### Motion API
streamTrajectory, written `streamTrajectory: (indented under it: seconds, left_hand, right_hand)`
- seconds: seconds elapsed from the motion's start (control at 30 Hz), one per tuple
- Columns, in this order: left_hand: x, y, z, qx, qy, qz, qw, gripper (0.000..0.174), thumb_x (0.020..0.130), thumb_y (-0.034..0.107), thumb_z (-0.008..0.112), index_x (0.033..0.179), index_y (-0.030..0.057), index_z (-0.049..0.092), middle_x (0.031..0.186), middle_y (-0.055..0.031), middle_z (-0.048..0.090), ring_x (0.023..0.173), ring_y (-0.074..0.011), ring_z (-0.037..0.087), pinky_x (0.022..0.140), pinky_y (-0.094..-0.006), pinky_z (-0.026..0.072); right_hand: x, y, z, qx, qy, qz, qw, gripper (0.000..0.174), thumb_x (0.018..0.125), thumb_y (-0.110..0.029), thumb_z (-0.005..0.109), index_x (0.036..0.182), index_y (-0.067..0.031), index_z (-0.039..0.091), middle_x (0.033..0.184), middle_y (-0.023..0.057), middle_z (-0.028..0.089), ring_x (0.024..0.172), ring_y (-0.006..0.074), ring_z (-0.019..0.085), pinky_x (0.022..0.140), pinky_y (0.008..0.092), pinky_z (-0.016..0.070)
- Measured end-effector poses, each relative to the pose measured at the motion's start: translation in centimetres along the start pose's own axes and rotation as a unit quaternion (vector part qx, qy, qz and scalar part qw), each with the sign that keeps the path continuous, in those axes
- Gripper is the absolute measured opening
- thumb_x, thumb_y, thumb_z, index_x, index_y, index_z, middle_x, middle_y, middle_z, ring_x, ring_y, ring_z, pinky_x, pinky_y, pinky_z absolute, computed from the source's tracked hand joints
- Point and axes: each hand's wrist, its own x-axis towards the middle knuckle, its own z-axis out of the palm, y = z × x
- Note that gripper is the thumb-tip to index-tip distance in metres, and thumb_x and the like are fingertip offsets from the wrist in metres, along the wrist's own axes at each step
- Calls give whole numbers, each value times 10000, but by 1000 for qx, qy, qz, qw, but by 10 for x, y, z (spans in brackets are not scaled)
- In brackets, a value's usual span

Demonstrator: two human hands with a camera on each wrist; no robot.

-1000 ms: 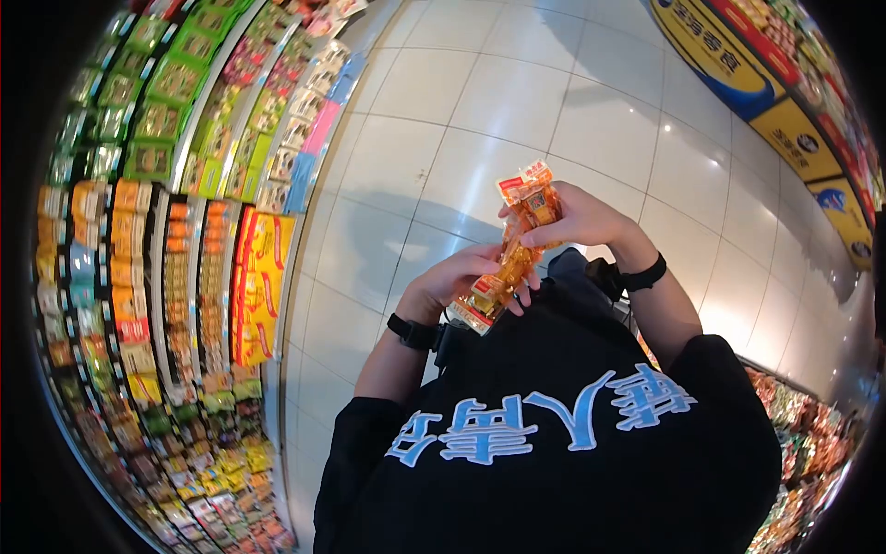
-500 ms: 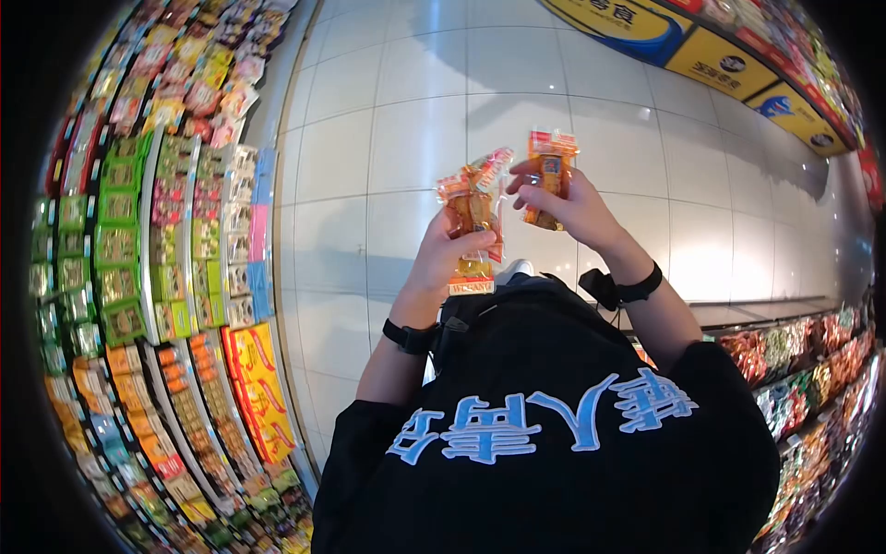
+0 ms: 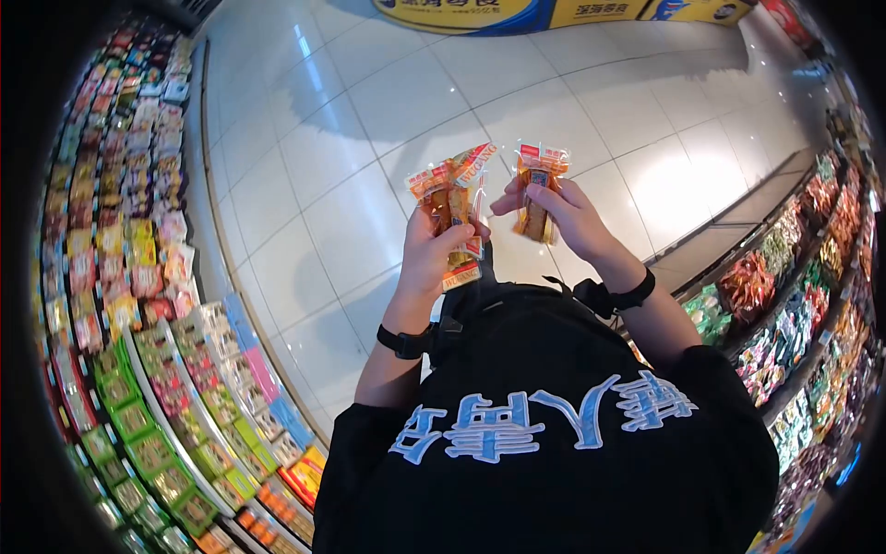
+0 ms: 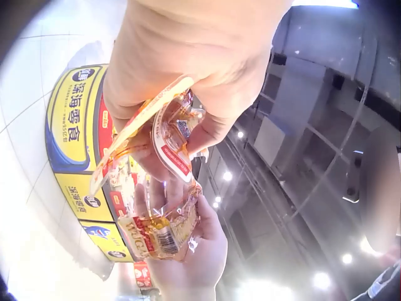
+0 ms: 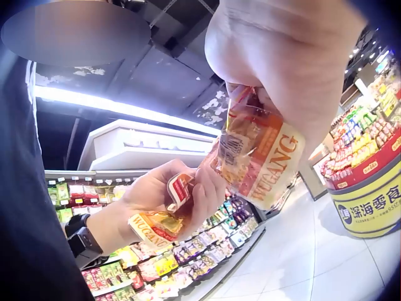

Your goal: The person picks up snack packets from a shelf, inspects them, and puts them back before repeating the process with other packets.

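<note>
In the head view my left hand (image 3: 429, 254) grips a bunch of orange see-through snack packets (image 3: 452, 198), its thumb across their front. "WUGANG" is printed on their ends. A short way to the right, my right hand (image 3: 581, 222) pinches one similar snack packet (image 3: 535, 198) upright, thumb on its front. The left wrist view shows the left hand's packet edges (image 4: 172, 150) close up, with the right hand's packet (image 4: 160, 238) below them. From the right wrist, the single packet (image 5: 266, 160) hangs from my fingers, overlapping the left hand (image 5: 147, 194) behind.
Shelves of packaged snacks (image 3: 138, 240) run along the left, and slanted bins of wrapped goods (image 3: 784, 277) stand at the right. A yellow and blue display stand (image 3: 591, 14) is at the far end of the tiled floor (image 3: 305, 212).
The hands, close together on the packets a second ago, have separated, the right one with a single packet. The whole view has swung round, bringing the right bins further into sight.
</note>
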Motion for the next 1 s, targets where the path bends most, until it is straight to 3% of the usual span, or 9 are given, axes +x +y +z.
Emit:
streamTrajectory:
  seconds: [0.1, 0.3, 0.37, 0.43, 0.53, 0.77, 0.87, 1.0]
  left_hand:
    - [49, 23, 3, 23, -21, -13, 999, 403, 788, -61, 528, 1184, -23, 461, 924, -125, 624, 824, -214, 658, 745, -326, 536]
    - [135, 57, 17, 78, -39, -31, 996, 392, 815, -39, 537, 1200, -24, 461, 936, -120, 634, 838, -215, 659, 766, -339, 542]
    - [156, 64, 21, 74, -72, -58, 993, 425, 831, -46, 546, 1238, -14, 429, 1009, -120, 613, 893, -220, 662, 817, -350, 543]
    - [176, 67, 25, 82, -95, -75, 989, 438, 844, -44, 552, 1258, -8, 415, 1060, -122, 601, 931, -228, 662, 852, -363, 542]
    - [208, 60, 53, 89, -91, -62, 990, 410, 824, -28, 544, 1222, -17, 446, 950, -134, 634, 886, -229, 660, 786, -360, 545]
    - [290, 29, 155, 119, -226, -114, 960, 448, 832, -66, 534, 1258, -4, 410, 1035, -132, 605, 899, -220, 654, 846, -367, 536]
    - [325, 7, 225, 126, -273, -119, 946, 448, 827, -74, 533, 1255, -6, 416, 1020, -131, 604, 887, -219, 652, 846, -373, 535]
    - [370, -22, 325, 169, -301, -123, 931, 491, 810, 22, 592, 1270, -14, 425, 917, -137, 639, 861, -219, 639, 806, -357, 523]
  right_hand:
    - [38, -14, -15, -61, 60, -50, 995, 281, 1003, -194, 475, 1137, 35, 570, 1009, 117, 653, 979, 204, 637, 890, 337, 500]
    - [85, -48, -41, 149, 194, -20, 969, 336, 1004, -208, 485, 1256, 12, 515, 914, 116, 641, 829, 223, 679, 760, 342, 576]
    - [91, -53, -55, 185, 195, -43, 962, 390, 1010, -204, 472, 1346, -7, 448, 890, 114, 637, 825, 220, 682, 762, 349, 578]
    - [98, -53, -70, 184, 199, -69, 960, 383, 1008, -185, 477, 1338, 6, 440, 903, 120, 638, 824, 227, 685, 773, 356, 579]
    - [100, -61, -99, 153, 208, -117, 959, 380, 1012, -164, 461, 1345, 16, 424, 904, 116, 638, 808, 220, 686, 765, 348, 573]
    - [63, -94, -192, 41, 263, -197, 944, 474, 1019, -132, 406, 1460, 3, 299, 878, 102, 632, 770, 190, 662, 733, 312, 542]
    - [37, -115, -253, 45, 291, -236, 926, 381, 1020, -137, 417, 1361, 32, 392, 876, 104, 636, 773, 194, 677, 724, 318, 553]
    - [-1, -152, -344, 222, 333, -263, 878, 383, 1016, -193, 435, 1334, 19, 412, 875, 112, 637, 769, 202, 676, 721, 329, 554]
